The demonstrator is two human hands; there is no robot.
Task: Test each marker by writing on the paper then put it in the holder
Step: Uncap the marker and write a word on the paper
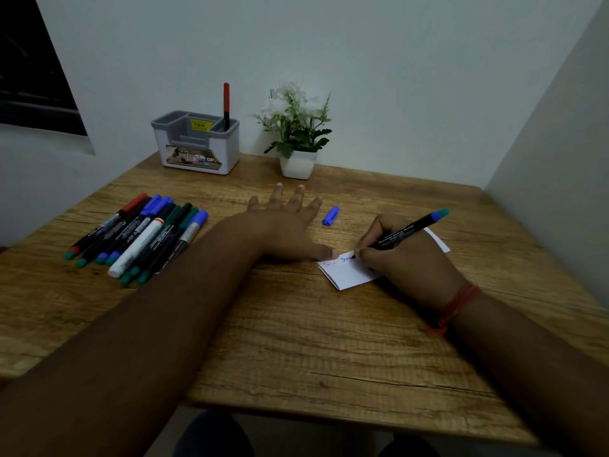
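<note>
Right hand (408, 258) pinches the light, stiff marker (407, 229) low near its tip, while left hand (290, 225) lies flat, thumb pinning the flimsy paper (349, 275).

- Wood-grain bench (296, 341), set into pale wall (395, 61) corner.
- Dark window (29, 67) upper left.
- Potted plant (296, 133) at back edge.
- Dim light.

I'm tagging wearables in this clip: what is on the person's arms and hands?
Both forearms are bare, no sleeves in view. The right wrist carries a red thread band, wound several times. The left hand and right hand show no rings, gloves or watch.
</note>
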